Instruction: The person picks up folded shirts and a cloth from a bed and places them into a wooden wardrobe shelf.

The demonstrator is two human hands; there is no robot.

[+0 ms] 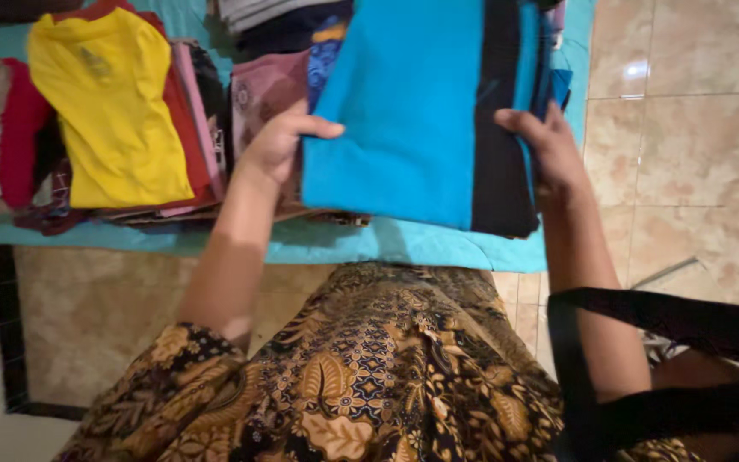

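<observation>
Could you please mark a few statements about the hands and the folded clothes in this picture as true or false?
1. Both hands grip the blue folded garment. True: the left hand holds its left edge, the right hand its right edge.
2. The blue garment has a black band. True.
3. The yellow shirt lies to the right of the blue garment. False: it lies to its left, on a pile of folded clothes.
4. The clothes rest on a red sheet. False: the sheet under them is turquoise.
5. The floor is carpeted. False: it is glossy beige tile.
</observation>
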